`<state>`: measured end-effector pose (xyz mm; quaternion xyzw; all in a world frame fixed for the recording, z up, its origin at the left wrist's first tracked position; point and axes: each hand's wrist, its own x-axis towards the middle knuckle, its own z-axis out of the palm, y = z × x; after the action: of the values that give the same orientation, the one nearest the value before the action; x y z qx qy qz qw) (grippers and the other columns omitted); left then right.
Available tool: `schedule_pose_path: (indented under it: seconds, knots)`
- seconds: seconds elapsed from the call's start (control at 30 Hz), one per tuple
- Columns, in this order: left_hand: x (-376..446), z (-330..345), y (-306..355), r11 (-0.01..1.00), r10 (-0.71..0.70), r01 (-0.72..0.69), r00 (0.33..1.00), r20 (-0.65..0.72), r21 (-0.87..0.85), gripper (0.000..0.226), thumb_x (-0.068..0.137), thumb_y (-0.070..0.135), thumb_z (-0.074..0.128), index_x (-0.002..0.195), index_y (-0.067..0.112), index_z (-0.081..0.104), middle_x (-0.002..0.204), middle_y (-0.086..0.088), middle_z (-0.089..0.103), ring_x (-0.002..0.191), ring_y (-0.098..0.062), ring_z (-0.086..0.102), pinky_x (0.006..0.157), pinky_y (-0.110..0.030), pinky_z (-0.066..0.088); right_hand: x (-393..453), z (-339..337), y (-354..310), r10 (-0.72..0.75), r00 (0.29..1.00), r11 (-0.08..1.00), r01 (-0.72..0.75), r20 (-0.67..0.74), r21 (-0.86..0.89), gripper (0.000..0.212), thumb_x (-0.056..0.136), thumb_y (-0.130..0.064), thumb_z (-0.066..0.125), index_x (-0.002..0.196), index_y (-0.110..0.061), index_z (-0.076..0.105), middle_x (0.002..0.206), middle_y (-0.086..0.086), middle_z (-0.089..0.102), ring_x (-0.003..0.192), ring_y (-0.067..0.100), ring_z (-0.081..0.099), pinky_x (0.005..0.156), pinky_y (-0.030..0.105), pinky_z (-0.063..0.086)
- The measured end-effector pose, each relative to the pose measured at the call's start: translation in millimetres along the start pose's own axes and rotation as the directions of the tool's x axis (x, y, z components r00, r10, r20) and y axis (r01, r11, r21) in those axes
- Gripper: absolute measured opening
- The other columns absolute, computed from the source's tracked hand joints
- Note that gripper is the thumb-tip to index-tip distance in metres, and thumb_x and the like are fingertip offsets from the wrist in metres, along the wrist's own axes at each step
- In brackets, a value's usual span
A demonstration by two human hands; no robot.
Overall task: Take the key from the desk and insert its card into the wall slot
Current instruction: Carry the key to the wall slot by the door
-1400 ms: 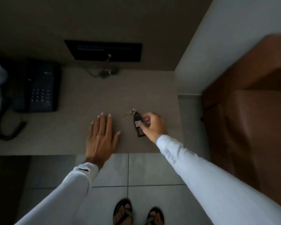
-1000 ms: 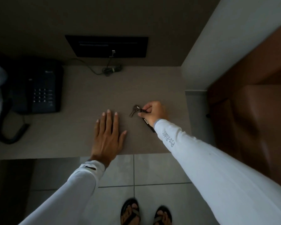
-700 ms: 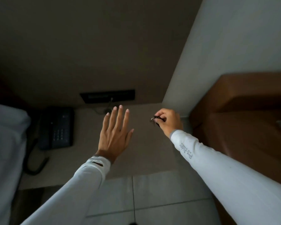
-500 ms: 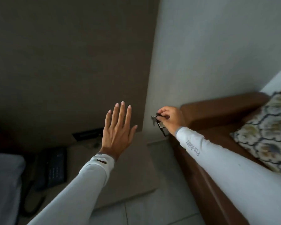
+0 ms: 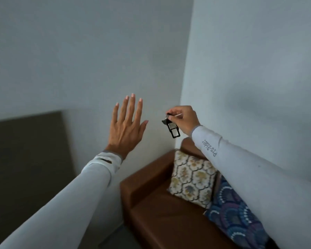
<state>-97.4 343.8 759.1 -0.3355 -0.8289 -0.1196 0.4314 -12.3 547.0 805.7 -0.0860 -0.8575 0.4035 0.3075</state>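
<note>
My right hand (image 5: 184, 119) pinches the ring of the key, held up in the air in front of the wall corner. Below my fingers dangles the black key card (image 5: 173, 128) with pale labels on it, and the small metal key pokes out beside it. To the left, my left hand (image 5: 126, 126) is raised with flat, spread fingers and holds nothing. No wall slot shows in this view, and the desk is out of frame.
A brown leather sofa (image 5: 151, 209) stands in the corner below my right arm, with a floral cushion (image 5: 190, 178) and a blue patterned cushion (image 5: 235, 211) on it. A dark panel (image 5: 25, 159) covers the lower left wall. Pale walls (image 5: 250, 60) meet at the corner.
My right hand picked the key off the desk and lifted it. My view swung up and right, away from the desk and phone, toward the corner and sofa. My left hand rose off the desk.
</note>
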Motion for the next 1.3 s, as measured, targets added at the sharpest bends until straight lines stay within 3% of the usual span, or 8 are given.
schedule_pose_path:
  seconds: [0.27,0.53,0.7,0.8,0.9,1.03,1.17,1.3]
  knots:
    - [95.5,-54.6,223.9,0.967,0.177,-0.202,0.971,-0.160,-0.155,0.066,0.108,0.045,0.038,0.162,0.008,0.027,0.170,-0.019,0.028,0.156,-0.036,0.028,0.124,-0.061,0.032,-50.9,-256.3,9.1,0.020,0.959,0.998,-0.037,-0.281,-0.058,0.012,0.085,-0.006,0.072,0.096,-0.006,0.078,0.101,0.009,0.077,0.094,0.022,0.070,0.089,0.034,0.057]
    - [112.3,-98.6,476.0,0.902,0.234,-0.292,0.949,-0.209,-0.316,0.067,0.108,0.047,0.028,0.163,0.010,0.020,0.172,-0.018,0.023,0.158,-0.035,0.023,0.127,-0.058,0.028,-148.4,-497.7,59.8,0.078,0.878,0.991,-0.122,-0.473,-0.062,0.016,0.085,-0.002,0.072,0.100,0.001,0.076,0.104,0.018,0.076,0.104,0.032,0.072,0.100,0.047,0.057]
    - [124.9,-114.6,595.5,0.866,0.271,-0.344,0.933,-0.238,-0.362,0.067,0.108,0.047,0.027,0.164,0.010,0.018,0.172,-0.018,0.021,0.159,-0.034,0.022,0.127,-0.058,0.027,-196.5,-612.2,97.5,0.086,0.816,0.981,-0.169,-0.572,-0.094,0.016,0.084,-0.003,0.074,0.099,-0.004,0.077,0.105,0.019,0.077,0.103,0.030,0.073,0.102,0.043,0.055]
    - [135.9,-117.8,651.9,0.844,0.304,-0.382,0.919,-0.250,-0.376,0.067,0.108,0.047,0.027,0.164,0.011,0.016,0.173,-0.017,0.019,0.159,-0.034,0.021,0.127,-0.058,0.027,-220.6,-663.0,118.4,0.074,0.756,0.974,-0.194,-0.650,-0.114,0.013,0.082,-0.004,0.076,0.095,-0.005,0.078,0.100,0.014,0.078,0.098,0.025,0.074,0.096,0.034,0.058]
    - [146.9,-115.7,701.1,0.821,0.343,-0.426,0.900,-0.269,-0.379,0.067,0.109,0.046,0.027,0.164,0.010,0.017,0.172,-0.018,0.021,0.159,-0.035,0.022,0.126,-0.058,0.028,-239.3,-706.7,138.6,0.040,0.763,0.944,-0.241,-0.646,-0.227,0.013,0.082,0.001,0.075,0.093,-0.005,0.078,0.098,0.011,0.078,0.096,0.022,0.074,0.086,0.024,0.056]
    - [162.5,-100.7,759.7,0.791,0.374,-0.470,0.878,-0.298,-0.391,0.067,0.109,0.047,0.026,0.163,0.010,0.019,0.172,-0.019,0.023,0.158,-0.035,0.024,0.126,-0.058,0.029,-256.3,-755.7,167.8,0.020,0.762,0.880,-0.321,-0.647,-0.351,0.015,0.083,0.004,0.070,0.091,-0.006,0.078,0.099,0.010,0.078,0.095,0.021,0.073,0.093,0.032,0.056]
    - [188.8,-75.8,808.2,0.774,0.384,-0.489,0.867,-0.317,-0.403,0.067,0.109,0.048,0.028,0.163,0.009,0.021,0.171,-0.019,0.025,0.157,-0.035,0.026,0.126,-0.058,0.030,-257.9,-787.8,200.1,0.013,0.787,0.800,-0.378,-0.617,-0.466,0.019,0.085,0.003,0.066,0.089,-0.011,0.078,0.094,0.006,0.077,0.090,0.017,0.068,0.088,0.030,0.055]
    - [213.5,-52.0,852.7,0.755,0.383,-0.498,0.863,-0.330,-0.426,0.065,0.109,0.045,0.031,0.162,0.008,0.025,0.170,-0.020,0.029,0.156,-0.037,0.029,0.125,-0.059,0.031,-251.0,-810.7,236.6,0.024,0.766,0.799,-0.401,-0.643,-0.448,0.017,0.085,0.002,0.068,0.091,-0.011,0.078,0.092,0.003,0.077,0.087,0.014,0.070,0.085,0.027,0.056]
